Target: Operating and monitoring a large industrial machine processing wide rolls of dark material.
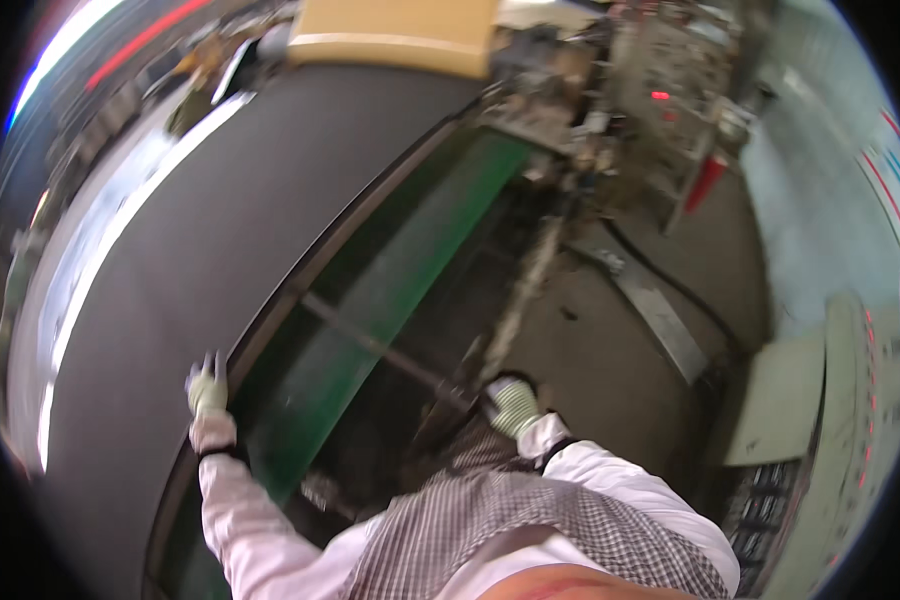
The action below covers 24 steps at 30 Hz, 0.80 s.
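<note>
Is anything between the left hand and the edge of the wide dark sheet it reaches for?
Nothing visible. The gloved left hand is already at the edge of the dark sheet, fingers spread, though actual contact is unclear. The gloved right hand is at one end of a thin metal rod over the green panel.

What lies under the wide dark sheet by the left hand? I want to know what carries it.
Only the green frame shows along the dark sheet edge, where the left hand rests. The sheet covers everything beneath it. The right hand grips a metal rod.
</note>
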Each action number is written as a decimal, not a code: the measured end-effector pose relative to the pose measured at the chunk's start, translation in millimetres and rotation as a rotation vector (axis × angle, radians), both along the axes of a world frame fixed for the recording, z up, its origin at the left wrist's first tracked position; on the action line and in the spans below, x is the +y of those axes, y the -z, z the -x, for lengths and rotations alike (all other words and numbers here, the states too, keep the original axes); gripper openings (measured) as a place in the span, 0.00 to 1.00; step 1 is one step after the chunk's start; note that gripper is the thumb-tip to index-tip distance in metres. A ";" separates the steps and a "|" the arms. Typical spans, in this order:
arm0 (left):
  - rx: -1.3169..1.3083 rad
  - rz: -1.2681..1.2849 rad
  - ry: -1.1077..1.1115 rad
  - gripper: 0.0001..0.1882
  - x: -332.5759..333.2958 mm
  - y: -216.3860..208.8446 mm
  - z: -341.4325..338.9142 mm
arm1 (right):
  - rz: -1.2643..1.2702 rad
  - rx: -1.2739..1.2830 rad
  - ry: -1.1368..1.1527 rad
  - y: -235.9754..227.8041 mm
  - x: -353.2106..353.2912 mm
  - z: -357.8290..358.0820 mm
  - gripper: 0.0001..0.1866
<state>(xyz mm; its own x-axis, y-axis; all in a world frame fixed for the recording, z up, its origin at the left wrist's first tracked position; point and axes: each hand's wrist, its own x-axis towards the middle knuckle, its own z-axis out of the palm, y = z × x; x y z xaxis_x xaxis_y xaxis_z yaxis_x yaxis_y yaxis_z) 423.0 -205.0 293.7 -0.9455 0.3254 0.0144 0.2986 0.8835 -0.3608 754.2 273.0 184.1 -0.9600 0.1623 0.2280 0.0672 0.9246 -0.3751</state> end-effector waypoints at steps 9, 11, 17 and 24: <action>-0.181 -0.369 -0.406 0.41 151.0 -38.2 37.9 | 0.138 0.132 -0.108 -11.4 9.2 0.1 0.12; -0.162 -0.375 -0.369 0.41 179.1 -41.0 42.5 | 0.161 0.119 -0.090 -11.1 10.1 0.4 0.12; -0.236 -0.510 -0.212 0.41 226.3 -27.6 82.1 | 0.178 0.135 -0.103 -15.6 10.4 1.4 0.10; -0.055 -0.591 -0.421 0.42 98.5 0.2 78.2 | 0.078 0.056 -0.027 -10.7 6.6 -1.2 0.09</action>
